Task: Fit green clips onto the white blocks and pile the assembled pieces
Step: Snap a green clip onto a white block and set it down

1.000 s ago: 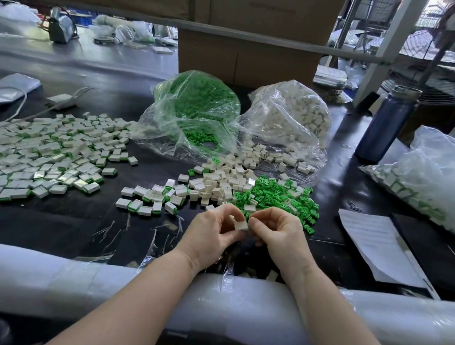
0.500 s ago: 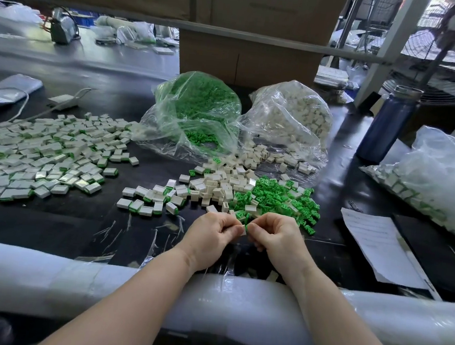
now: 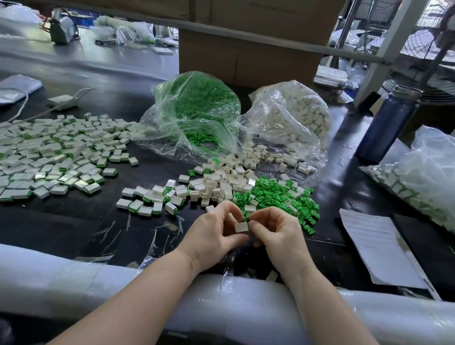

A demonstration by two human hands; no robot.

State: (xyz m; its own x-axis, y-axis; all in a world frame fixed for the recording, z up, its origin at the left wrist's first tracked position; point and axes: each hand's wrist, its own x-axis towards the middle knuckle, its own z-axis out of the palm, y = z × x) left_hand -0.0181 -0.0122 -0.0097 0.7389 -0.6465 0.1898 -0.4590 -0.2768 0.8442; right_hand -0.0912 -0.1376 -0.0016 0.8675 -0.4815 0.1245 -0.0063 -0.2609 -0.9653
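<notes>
A small, stiff, light white plastic block (image 3: 241,226) is pinched at its side edges by left hand (image 3: 215,234) and right hand (image 3: 279,234); easily dropped.

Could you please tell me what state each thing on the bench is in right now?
left hand: pinching the white block
right hand: pinching the same block
white block: held off the bench between both hands
green clip bag: open, clips spilling out
white block bag: open, blocks spilling out
assembled pile: spread loosely at left
blue bottle: upright, capped
</notes>
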